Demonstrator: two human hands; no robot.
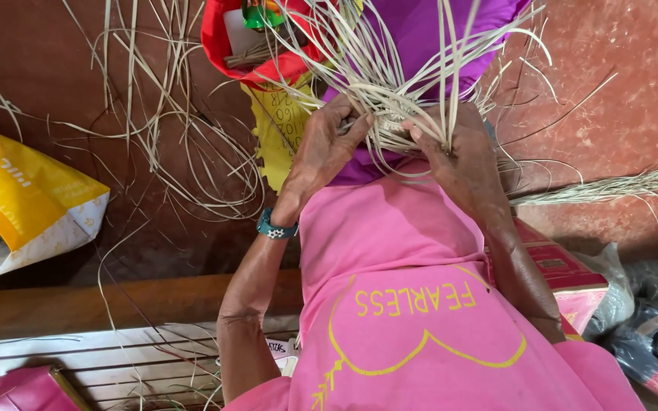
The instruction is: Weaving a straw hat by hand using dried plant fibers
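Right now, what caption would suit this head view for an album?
Left hand and right hand grip a bundle of pale reed strips above a pink shirt.

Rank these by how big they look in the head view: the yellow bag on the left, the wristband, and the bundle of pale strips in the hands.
1. Yellow bag.
2. Bundle of pale strips, fanned wide; close to the bag, so unsure.
3. Wristband, clearly smallest.

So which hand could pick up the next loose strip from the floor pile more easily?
Probably the left hand: the big tangle of loose strips lies on the floor on its side. The right hand pinches the woven bundle where the strips cross, so it looks busier.
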